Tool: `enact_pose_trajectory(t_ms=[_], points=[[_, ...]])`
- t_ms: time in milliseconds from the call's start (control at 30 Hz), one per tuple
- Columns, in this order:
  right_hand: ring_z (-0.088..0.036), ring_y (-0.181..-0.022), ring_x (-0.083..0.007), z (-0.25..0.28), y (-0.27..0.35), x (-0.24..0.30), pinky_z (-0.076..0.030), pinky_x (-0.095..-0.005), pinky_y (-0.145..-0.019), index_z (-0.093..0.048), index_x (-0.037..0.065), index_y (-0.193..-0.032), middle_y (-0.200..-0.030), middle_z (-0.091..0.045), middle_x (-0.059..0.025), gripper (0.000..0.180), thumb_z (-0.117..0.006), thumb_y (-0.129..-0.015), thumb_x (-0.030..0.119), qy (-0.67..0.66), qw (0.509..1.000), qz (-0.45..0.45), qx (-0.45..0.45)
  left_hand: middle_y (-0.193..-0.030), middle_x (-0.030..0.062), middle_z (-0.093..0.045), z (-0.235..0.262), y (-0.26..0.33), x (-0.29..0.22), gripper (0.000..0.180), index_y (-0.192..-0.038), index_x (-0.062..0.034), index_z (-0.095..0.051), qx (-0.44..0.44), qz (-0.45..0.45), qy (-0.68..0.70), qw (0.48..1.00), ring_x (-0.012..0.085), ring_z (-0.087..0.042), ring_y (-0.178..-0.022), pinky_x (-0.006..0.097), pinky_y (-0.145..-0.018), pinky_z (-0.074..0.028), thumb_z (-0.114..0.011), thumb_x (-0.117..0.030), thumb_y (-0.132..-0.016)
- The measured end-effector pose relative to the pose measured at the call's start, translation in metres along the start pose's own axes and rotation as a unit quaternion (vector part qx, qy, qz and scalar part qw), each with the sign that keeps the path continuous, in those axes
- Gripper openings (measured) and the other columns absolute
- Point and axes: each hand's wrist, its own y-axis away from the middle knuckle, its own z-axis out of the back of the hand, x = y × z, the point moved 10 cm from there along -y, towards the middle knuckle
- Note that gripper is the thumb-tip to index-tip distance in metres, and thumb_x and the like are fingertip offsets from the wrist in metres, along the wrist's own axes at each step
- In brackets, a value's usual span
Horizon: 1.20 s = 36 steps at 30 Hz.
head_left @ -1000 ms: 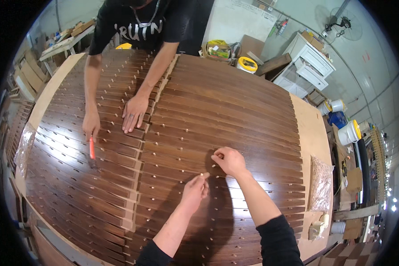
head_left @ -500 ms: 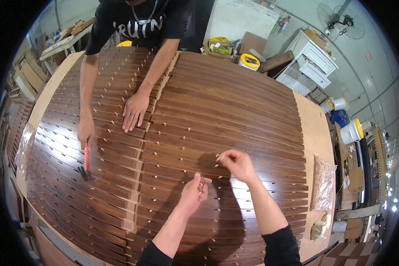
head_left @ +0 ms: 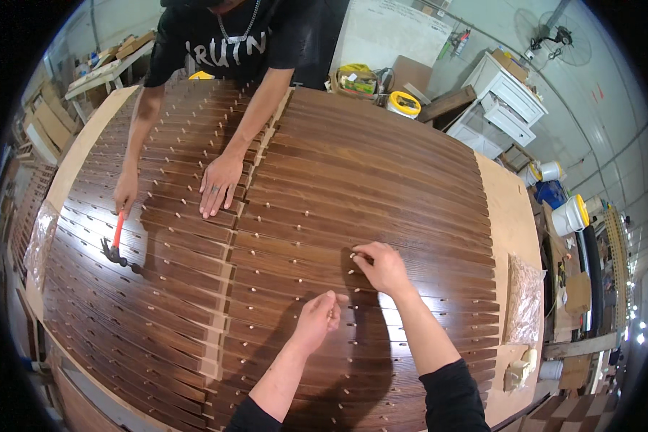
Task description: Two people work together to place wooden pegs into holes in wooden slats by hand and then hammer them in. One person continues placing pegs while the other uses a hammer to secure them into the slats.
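Dark brown wooden slats [head_left: 381,173] lie side by side under my hands, with rows of small slots along them. Pale wooden dowels [head_left: 298,261] stick up from several of those slots. My right hand [head_left: 384,268] pinches a dowel [head_left: 353,255] between thumb and fingertips, right at the surface of a slat. Lower and to the left, my left hand [head_left: 318,318] hovers over the slats with its fingers curled round a few loose dowels, mostly hidden in the palm.
Across the table a person rests one hand [head_left: 221,182] on the left slats and holds a red-handled claw hammer [head_left: 118,245] in the other. A clear plastic bag of dowels [head_left: 523,299] lies on the light board [head_left: 504,194] at right. A yellow-rimmed bucket [head_left: 403,105] stands beyond.
The co-worker's hammer has moved up and to the left, away from the slats. My left hand's fingers have drawn in slightly; my right hand has shifted slightly left.
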Motion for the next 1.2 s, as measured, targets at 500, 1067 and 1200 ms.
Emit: enact_pose_trajectory(t_ms=[500,1067,1200], points=[[-0.068,-0.087,-0.0317,0.002,0.008,0.012,-0.055,-0.0413,-0.077,-0.067,0.011,-0.092,-0.092,-0.070,-0.0056,0.007,-0.067,-0.089,0.018,0.059,0.996,0.028,-0.064,-0.066,-0.0011,-0.047,-0.001,-0.001,0.002,0.037,-0.115,0.0042,-0.059,0.006,0.001,0.000,1.000,0.0083,-0.038,-0.054,0.025,-0.051,-0.031,-0.046,-0.029,-0.107],[-0.068,-0.082,-0.0300,-0.006,0.009,0.006,-0.056,-0.0406,-0.071,-0.071,0.013,-0.092,-0.093,-0.070,-0.0051,0.006,-0.069,-0.090,0.017,0.096,0.988,0.108,-0.057,-0.091,0.0156,-0.071,-0.037,-0.054,-0.078,0.047,-0.144,-0.0115,-0.049,-0.088,-0.176,-0.791,0.579,0.0345,-0.072,-0.079,0.046,-0.070,-0.058,-0.048,-0.018,-0.097],[-0.066,-0.071,-0.0214,0.020,-0.007,0.002,-0.052,-0.0313,-0.065,-0.071,0.007,-0.094,-0.085,-0.068,-0.0070,0.009,-0.068,-0.094,0.016,-0.040,0.994,-0.008,-0.105,-0.089,0.0157,-0.071,-0.035,-0.050,-0.076,0.049,-0.143,-0.0093,-0.049,-0.083,-0.183,-0.811,0.550,0.0322,-0.072,-0.077,0.044,-0.068,-0.059,-0.050,-0.015,-0.094]])
